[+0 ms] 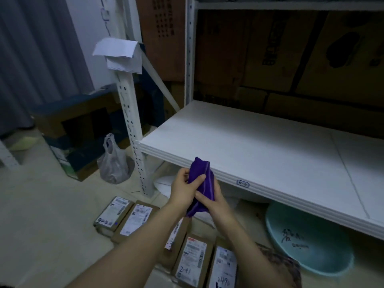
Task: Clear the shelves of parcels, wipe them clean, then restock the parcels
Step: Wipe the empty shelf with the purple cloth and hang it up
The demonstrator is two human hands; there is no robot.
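At the shelf's [259,142] front edge, a cloth [202,173] is clamped by the fingers [198,180] of left hand [182,192] and right hand [216,205], and could be dropped onto the parcels [193,256] if loosened.

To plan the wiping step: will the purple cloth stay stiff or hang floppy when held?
Probably floppy: the cloth folds and droops between the left hand and right hand. Likely light, since a pinch holds it. Seemingly soft fabric, so hardly slippery.

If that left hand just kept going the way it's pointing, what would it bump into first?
Probably the front edge of the white shelf. The left hand, gripping the purple cloth together with the right hand, points forward toward it; depth is hard to judge.
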